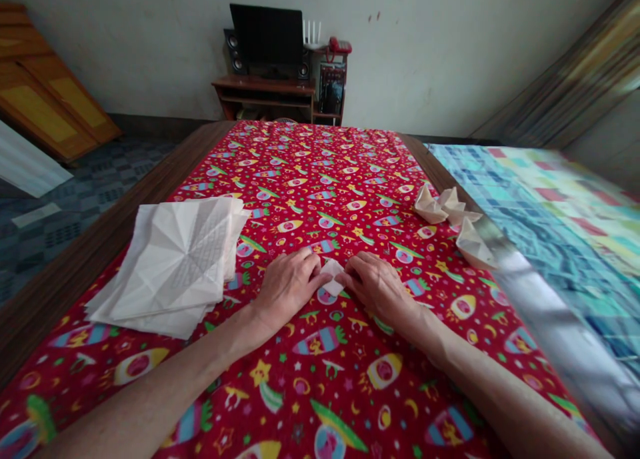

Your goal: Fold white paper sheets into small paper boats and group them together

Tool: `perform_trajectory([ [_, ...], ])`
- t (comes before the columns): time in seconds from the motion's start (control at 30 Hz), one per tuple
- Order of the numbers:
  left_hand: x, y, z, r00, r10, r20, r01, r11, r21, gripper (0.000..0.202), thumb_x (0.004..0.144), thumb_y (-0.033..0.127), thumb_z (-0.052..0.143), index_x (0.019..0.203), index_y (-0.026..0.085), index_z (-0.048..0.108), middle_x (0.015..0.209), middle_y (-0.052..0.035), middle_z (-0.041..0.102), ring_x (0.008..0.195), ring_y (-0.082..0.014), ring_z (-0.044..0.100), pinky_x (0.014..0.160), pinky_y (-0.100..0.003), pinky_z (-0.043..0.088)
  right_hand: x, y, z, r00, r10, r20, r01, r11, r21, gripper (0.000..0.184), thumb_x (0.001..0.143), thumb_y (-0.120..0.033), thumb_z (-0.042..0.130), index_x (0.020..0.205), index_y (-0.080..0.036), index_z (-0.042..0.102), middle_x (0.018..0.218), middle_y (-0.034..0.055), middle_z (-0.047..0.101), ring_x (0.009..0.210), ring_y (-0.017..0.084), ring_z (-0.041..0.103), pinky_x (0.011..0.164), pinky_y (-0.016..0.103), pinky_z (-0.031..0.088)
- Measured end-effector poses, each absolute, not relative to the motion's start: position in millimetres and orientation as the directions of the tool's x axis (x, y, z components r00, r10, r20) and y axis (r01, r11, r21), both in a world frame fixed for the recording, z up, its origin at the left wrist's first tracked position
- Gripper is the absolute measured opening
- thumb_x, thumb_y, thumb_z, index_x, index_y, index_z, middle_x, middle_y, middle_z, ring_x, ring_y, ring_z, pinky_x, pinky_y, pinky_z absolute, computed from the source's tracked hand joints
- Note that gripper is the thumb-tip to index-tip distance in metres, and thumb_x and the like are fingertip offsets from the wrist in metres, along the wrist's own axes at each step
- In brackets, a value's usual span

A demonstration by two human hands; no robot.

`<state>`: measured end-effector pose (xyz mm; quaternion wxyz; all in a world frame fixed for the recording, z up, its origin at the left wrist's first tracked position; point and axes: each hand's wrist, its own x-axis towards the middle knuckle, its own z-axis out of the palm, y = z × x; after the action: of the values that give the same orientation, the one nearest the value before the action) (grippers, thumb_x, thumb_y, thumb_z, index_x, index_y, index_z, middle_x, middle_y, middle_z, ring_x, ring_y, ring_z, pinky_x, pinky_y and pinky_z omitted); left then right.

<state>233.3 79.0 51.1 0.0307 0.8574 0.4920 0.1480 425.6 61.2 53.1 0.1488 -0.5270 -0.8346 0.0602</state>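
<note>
A small folded white paper [333, 277] lies low over the red patterned cloth, between my two hands. My left hand [295, 279] pinches its left corner between thumb and fingers. On the opposite side, my right hand [375, 279] grips the right corner with its fingers curled in. Left of my left forearm is a stack of thin white paper sheets [175, 259]; the top one carries star-like crease lines. To the right, near the cloth's edge, stand several folded paper boats [475, 244] with pointed ends.
The red cloth [320, 192] with rockets and planets covers a dark wooden table [165, 169]. Beyond it, a desk [265, 89] bears a monitor [267, 39], speakers and a red telephone [340, 45]. A bed with a blue checked cover [540, 232] adjoins the right side.
</note>
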Motion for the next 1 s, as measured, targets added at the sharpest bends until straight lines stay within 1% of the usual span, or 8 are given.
perform_trajectory([
  [0.17, 224, 81, 54, 0.446, 0.872, 0.201, 0.85, -0.483, 0.209, 0.022, 0.084, 0.041, 0.063, 0.077, 0.021, 0.056, 0.078, 0.0029, 0.059, 0.069, -0.0143, 0.058, 0.06, -0.026, 0.036, 430, 65, 50, -0.411, 0.898, 0.154, 0.831, 0.439, -0.341, 0.018, 0.093, -0.029, 0.05, 0.08, -0.018, 0.055, 0.079, 0.0035, 0.058, 0.072, 0.014, 0.053, 0.063, 0.025, 0.036],
  [0.27, 216, 81, 52, 0.419, 0.882, 0.217, 0.849, -0.465, 0.251, 0.022, 0.082, 0.04, 0.066, 0.077, 0.021, 0.056, 0.079, 0.0027, 0.059, 0.073, -0.0152, 0.058, 0.062, -0.026, 0.038, 433, 64, 47, -0.43, 0.882, 0.192, 0.792, 0.471, -0.388, 0.016, 0.093, -0.027, 0.049, 0.081, -0.018, 0.056, 0.08, 0.0039, 0.059, 0.072, 0.014, 0.053, 0.064, 0.025, 0.036],
  [0.37, 212, 78, 50, 0.417, 0.869, 0.267, 0.823, -0.485, 0.294, 0.021, 0.088, 0.04, 0.058, 0.08, 0.02, 0.056, 0.083, 0.0007, 0.059, 0.079, -0.0166, 0.058, 0.07, -0.028, 0.042, 433, 61, 43, -0.39, 0.882, 0.263, 0.759, 0.47, -0.451, 0.016, 0.092, -0.026, 0.049, 0.08, -0.018, 0.055, 0.076, 0.0029, 0.058, 0.069, 0.014, 0.052, 0.063, 0.025, 0.036],
  [0.53, 217, 70, 49, 0.449, 0.842, 0.3, 0.791, -0.53, 0.305, 0.035, 0.094, 0.048, 0.039, 0.08, 0.019, 0.052, 0.081, -0.003, 0.058, 0.08, -0.0202, 0.057, 0.073, -0.032, 0.044, 423, 54, 39, -0.175, 0.939, 0.295, 0.663, 0.334, -0.67, 0.02, 0.091, -0.03, 0.05, 0.073, -0.019, 0.053, 0.061, -0.0026, 0.053, 0.054, 0.01, 0.046, 0.053, 0.022, 0.033],
  [0.7, 230, 60, 50, 0.441, 0.826, 0.351, 0.716, -0.56, 0.417, 0.032, 0.092, 0.05, 0.043, 0.086, 0.018, 0.049, 0.082, -0.0039, 0.057, 0.077, -0.0202, 0.058, 0.069, -0.031, 0.047, 411, 50, 36, -0.182, 0.949, 0.259, 0.603, 0.315, -0.733, 0.02, 0.085, -0.029, 0.055, 0.067, -0.019, 0.054, 0.057, -0.0036, 0.052, 0.051, 0.009, 0.046, 0.051, 0.02, 0.032],
  [0.77, 234, 57, 48, 0.438, 0.803, 0.405, 0.689, -0.589, 0.422, 0.027, 0.091, 0.045, 0.048, 0.088, 0.018, 0.048, 0.081, -0.0042, 0.056, 0.077, -0.0204, 0.058, 0.069, -0.031, 0.047, 407, 48, 36, -0.161, 0.962, 0.22, 0.591, 0.272, -0.759, 0.02, 0.084, -0.028, 0.056, 0.067, -0.019, 0.056, 0.058, -0.0031, 0.055, 0.053, 0.009, 0.048, 0.051, 0.02, 0.034],
  [0.9, 232, 63, 43, 0.421, 0.751, 0.508, 0.655, -0.64, 0.403, 0.008, 0.092, 0.022, 0.047, 0.084, 0.019, 0.048, 0.08, -0.0023, 0.056, 0.076, -0.0172, 0.058, 0.07, -0.027, 0.047, 404, 46, 36, -0.139, 0.975, 0.173, 0.6, 0.222, -0.768, 0.019, 0.083, -0.028, 0.057, 0.068, -0.019, 0.061, 0.057, -0.0032, 0.057, 0.052, 0.009, 0.049, 0.05, 0.02, 0.034],
  [1.0, 223, 74, 46, 0.439, 0.706, 0.556, 0.657, -0.674, 0.338, 0.005, 0.09, 0.018, 0.051, 0.085, 0.019, 0.052, 0.081, -0.001, 0.058, 0.077, -0.0159, 0.059, 0.072, -0.026, 0.047, 406, 45, 38, -0.178, 0.968, 0.178, 0.573, 0.249, -0.781, 0.02, 0.086, -0.03, 0.056, 0.07, -0.019, 0.062, 0.057, -0.0038, 0.057, 0.051, 0.009, 0.049, 0.049, 0.02, 0.035],
])
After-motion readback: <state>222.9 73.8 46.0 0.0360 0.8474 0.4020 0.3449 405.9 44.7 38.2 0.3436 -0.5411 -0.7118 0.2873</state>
